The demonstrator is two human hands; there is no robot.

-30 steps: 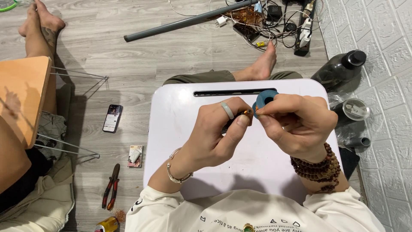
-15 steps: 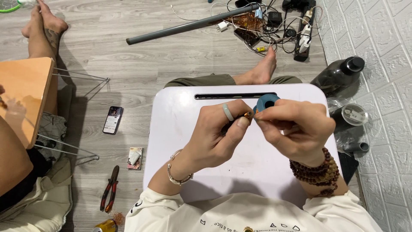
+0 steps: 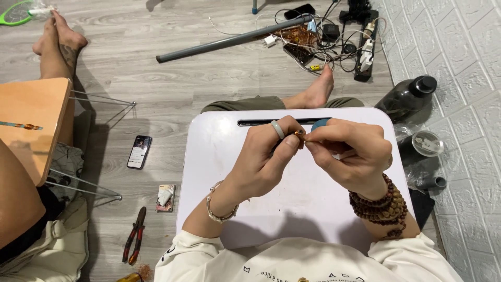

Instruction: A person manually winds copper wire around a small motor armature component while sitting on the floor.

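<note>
In the head view, a small orange-gold piece [image 3: 298, 133] is being pinched between the fingertips of both hands above the far half of the white worktop [image 3: 219, 172]. The left hand [image 3: 266, 162] is being kept narrowly closed, thumb and forefinger pressed on the piece, with a pale ring worn on one finger and a bracelet at the wrist. The right hand [image 3: 349, 156] is also being held closed, its fingertips meeting the piece from the other side, while a blue round object [image 3: 320, 124] is being partly covered behind its knuckles; whether that object is being gripped or merely lying under the hand cannot be told. Dark wooden bead bracelets are being worn on the right wrist.

On the floor to the left, a phone [image 3: 139, 151], a small packet [image 3: 166, 197] and red-handled pliers [image 3: 134, 241] are lying well apart from the worktop. Beyond the worktop, a grey pole [image 3: 229, 39] and a tangle of cables [image 3: 323, 39] are being left near a bare foot. A dark bottle [image 3: 407, 96] is lying by the wall on the right.

As a judgement, the piece is being held only by fingertip pressure, so a slight slip could let it drop and roll off the smooth worktop into the clutter on the floor, where it would be hard to find.
</note>
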